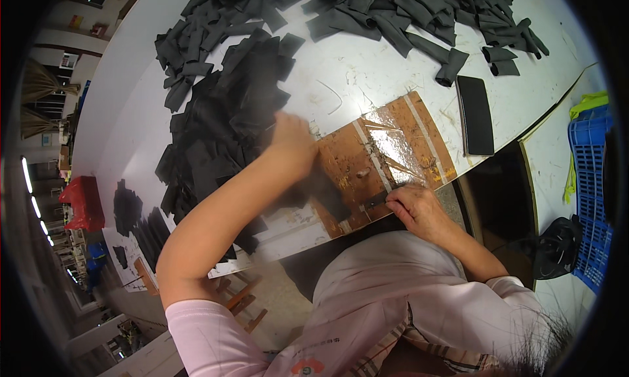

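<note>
My left hand (291,144), smeared by motion, is at the right edge of a heap of black fabric pieces (223,115), over the left side of a brown board (413,125). Its fingers cannot be made out. A dark fabric strip (331,197) lies below it across the board's near left part, also blurred. My right hand (422,213) is closed at the board's near edge, thumb and fingers pressed together. Something small and dark (375,200) juts out left of its fingertips; its kind is unclear. Pale strips and shiny clear film cover parts of the board.
More dark fabric pieces (393,13) are piled along the far side of the white table (308,62). A black phone (475,115) lies right of the board. Further right stands a blue plastic basket (590,187); a red bag (84,203) is at the far left.
</note>
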Demonstrator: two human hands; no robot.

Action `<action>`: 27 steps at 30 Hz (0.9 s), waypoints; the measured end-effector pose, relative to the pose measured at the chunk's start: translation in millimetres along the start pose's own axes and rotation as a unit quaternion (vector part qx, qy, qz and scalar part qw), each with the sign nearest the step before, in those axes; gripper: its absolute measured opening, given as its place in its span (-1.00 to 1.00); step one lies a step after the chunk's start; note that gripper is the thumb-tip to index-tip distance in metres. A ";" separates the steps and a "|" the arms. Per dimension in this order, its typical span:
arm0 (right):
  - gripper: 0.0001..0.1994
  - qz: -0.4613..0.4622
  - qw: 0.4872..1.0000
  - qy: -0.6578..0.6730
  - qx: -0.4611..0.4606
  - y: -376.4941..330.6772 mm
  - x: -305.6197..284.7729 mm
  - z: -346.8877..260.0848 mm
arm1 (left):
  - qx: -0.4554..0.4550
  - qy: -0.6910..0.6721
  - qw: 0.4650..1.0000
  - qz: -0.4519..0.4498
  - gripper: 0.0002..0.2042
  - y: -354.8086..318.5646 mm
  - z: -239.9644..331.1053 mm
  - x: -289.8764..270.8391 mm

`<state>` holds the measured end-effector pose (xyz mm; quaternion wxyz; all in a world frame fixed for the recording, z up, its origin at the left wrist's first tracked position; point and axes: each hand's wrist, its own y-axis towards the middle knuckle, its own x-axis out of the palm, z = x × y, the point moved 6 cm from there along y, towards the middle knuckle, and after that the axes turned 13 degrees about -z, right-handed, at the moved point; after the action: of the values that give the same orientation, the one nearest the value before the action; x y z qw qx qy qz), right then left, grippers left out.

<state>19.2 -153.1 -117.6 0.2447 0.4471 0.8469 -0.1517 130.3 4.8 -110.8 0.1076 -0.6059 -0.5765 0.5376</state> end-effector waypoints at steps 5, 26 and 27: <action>-0.94 0.005 1.000 0.011 0.007 1.5 -0.2 -0.5 | -0.060 -0.236 0.904 0.351 -0.72 -53.0 -27.3 -16.7; -0.93 -0.017 0.999 0.031 -0.010 13.9 16.0 -20.6 | -0.171 -0.455 0.750 0.448 -0.93 -29.4 23.6 25.1; -0.93 -0.014 0.998 0.050 -0.017 15.5 14.3 -22.8 | -0.151 -0.501 0.709 0.473 -0.94 -32.5 19.0 29.5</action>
<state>18.9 -123.9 -107.1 0.2074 0.4377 0.8669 -0.1177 89.5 29.7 -109.5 -0.5579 -0.4493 -0.2572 0.6486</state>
